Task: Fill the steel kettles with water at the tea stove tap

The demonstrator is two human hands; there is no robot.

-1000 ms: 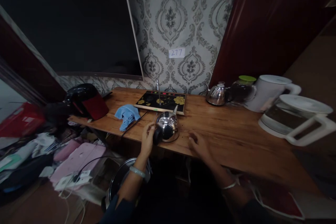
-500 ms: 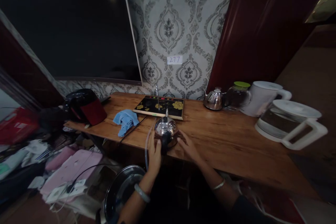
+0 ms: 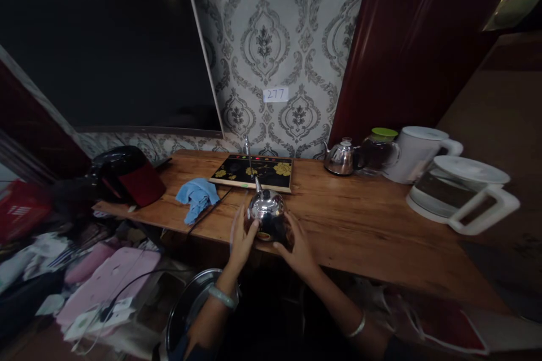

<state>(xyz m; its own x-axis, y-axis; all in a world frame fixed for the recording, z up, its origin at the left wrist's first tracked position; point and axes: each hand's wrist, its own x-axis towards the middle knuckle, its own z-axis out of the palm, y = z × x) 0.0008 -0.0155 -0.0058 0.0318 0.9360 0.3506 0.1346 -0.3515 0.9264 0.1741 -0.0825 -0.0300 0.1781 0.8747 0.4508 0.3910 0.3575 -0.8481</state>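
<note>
A shiny steel kettle stands near the front edge of the wooden table, its spout pointing away from me and a little left. My left hand curves round the kettle's left side, thumb toward me. On the opposite side, my right hand has its fingers against the steel body, with its thumb near the table's edge. The kettle's black handle is hard to make out among dark reflections. Just behind it lies a black tea stove panel with gold flowers and a thin metal spout pipe.
A blue cloth and a red-black appliance are on the left. To the right stand a second steel kettle, a green-lidded glass pot, a white jug and a clear pitcher. A round bin sits below.
The kettle has turned, so its spout has swung left and the black handle no longer shows toward me. Both hands have moved in closer around its body. The view has shifted slightly.
</note>
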